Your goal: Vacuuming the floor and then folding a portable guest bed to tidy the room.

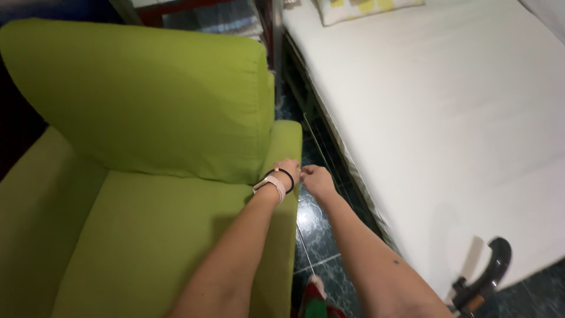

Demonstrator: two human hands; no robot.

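At the gap between chair and bed, seen through the head camera: left hand laid against the inner face of the lime-green fabric armrest, knuckles up, fingers curled loosely toward the gap. Carries a pale pink wristband and, just beyond it, a thin black elastic loop. Meets the right hand fingertip to fingertip, the right one half closed, thumb and forefinger drawn together as in a pinch. Too small and too crowded at that meeting point to tell whether either hand truly grips anything. Directly below the fingertips, a thin pale rod or cord, long axis running almost straight back toward the person, slanting slightly rightward as it descends. Ends at a red, green and white tufted head low at the frame's bottom edge, between the two forearms. Upper end lost behind the hands, so contact unconfirmed. Equally near both hands, the right perhaps a shade closer. Left of all this, the wide lime-green upholstered armchair with its loose back cushion. Right, well apart from the hands, the white bare mattress, a white-and-yellow pillow at its far end. Underneath, dark green marbled floor tiles. Near the bottom right corner, a black curved handle, touched by neither hand.
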